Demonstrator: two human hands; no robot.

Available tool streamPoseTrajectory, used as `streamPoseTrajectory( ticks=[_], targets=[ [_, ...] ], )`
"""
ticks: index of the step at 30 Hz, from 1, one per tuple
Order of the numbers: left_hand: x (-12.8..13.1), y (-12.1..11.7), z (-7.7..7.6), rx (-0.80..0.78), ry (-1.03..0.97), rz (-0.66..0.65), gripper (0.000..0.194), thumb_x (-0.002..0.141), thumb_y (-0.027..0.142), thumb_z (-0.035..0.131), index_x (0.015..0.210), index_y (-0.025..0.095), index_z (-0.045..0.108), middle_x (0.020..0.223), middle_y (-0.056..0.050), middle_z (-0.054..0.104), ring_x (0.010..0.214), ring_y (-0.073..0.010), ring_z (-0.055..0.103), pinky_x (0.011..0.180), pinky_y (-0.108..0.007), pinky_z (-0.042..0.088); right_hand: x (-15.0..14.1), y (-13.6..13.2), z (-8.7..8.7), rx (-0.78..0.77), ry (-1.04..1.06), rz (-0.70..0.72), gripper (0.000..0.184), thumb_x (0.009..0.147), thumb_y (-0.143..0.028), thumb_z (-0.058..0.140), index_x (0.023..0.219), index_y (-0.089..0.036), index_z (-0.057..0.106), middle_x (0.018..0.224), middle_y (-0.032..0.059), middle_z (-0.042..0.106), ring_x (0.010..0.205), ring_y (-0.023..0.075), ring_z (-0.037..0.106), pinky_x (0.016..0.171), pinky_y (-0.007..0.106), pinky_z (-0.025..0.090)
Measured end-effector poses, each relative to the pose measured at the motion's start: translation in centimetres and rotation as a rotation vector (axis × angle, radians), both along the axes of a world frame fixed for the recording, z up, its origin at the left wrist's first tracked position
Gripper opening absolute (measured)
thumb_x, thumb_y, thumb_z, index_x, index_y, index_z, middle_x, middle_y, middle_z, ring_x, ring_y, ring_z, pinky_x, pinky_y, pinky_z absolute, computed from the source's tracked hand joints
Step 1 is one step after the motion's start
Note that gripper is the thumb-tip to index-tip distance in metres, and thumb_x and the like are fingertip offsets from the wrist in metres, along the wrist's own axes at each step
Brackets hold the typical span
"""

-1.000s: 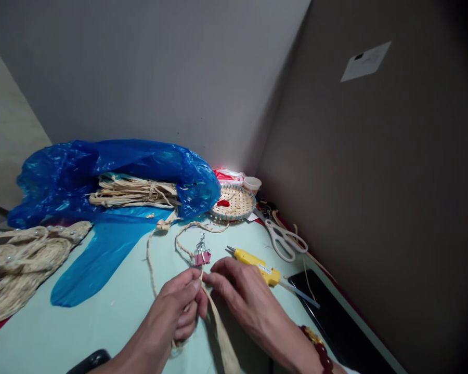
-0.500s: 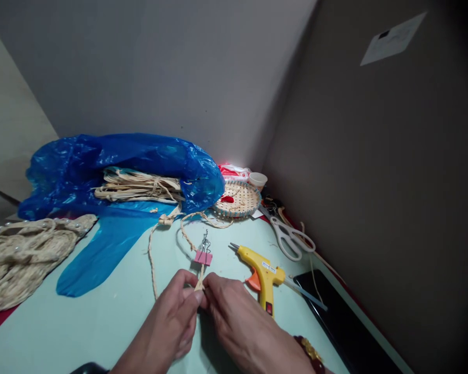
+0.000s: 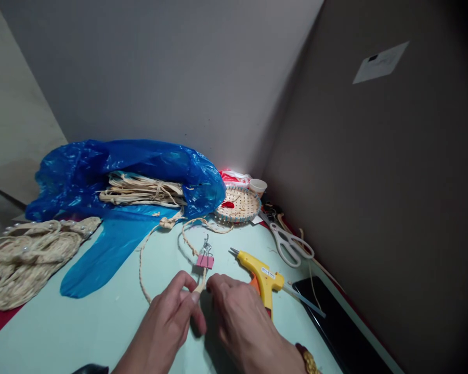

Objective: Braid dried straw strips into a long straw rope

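Straw-coloured plant-fibre strands run down from a pink binder clip that grips a braided cord. My left hand pinches these strands between thumb and forefinger just below the clip, its other fingers loosely bent. Close on its right is my right hand, fingers curled downward and pressed together. Its fingertips are mostly hidden behind the hand, so what they hold does not show. A thin braided cord loops over the table to the left of my left hand.
A yellow glue gun lies right of my hands, near scissors and a black phone-like slab. Behind are a blue plastic bag with fibre bundles and a woven basket. Woven slippers lie left.
My right hand has moved slightly away from my left, opening a gap between them. My left hand keeps its pinch, and its lower fingers have shifted. The view has tilted a little.
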State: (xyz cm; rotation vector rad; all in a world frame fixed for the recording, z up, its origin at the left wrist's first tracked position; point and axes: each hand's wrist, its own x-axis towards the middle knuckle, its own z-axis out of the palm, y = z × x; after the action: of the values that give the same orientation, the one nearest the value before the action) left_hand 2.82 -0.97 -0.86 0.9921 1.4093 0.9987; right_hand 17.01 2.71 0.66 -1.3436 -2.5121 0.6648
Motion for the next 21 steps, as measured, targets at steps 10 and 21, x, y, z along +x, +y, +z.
streamPoseTrajectory(
  ticks=[10, 21],
  targets=[
    [0.0, -0.2, 0.6, 0.059, 0.08, -0.066, 0.027, 0.086, 0.047, 0.047, 0.076, 0.023, 0.043, 0.06, 0.002, 0.066, 0.032, -0.0047, 0.034, 0.036, -0.017, 0.02, -0.5, 1.5, -0.6, -0.424, 0.584, -0.185, 0.026, 0.084, -0.034, 0.056, 0.069, -0.014, 0.064, 0.052, -0.0046, 0.043, 0.05, 0.0088, 0.035, 0.048, 0.023, 0.023],
    [-1.7, 0.9, 2.0, 0.176, 0.279, -0.01, 0.02, 0.081, 0.036, 0.057, 0.068, 0.021, 0.06, 0.06, 0.003, 0.058, 0.059, -0.0152, 0.052, 0.055, -0.022, 0.039, 0.0, 1.4, -0.3, -0.404, 0.608, -0.167, 0.021, 0.085, -0.028, 0.053, 0.07, -0.016, 0.06, 0.063, 0.0007, 0.065, 0.055, 0.0112, 0.048, 0.051, 0.022, 0.032]
  ],
)
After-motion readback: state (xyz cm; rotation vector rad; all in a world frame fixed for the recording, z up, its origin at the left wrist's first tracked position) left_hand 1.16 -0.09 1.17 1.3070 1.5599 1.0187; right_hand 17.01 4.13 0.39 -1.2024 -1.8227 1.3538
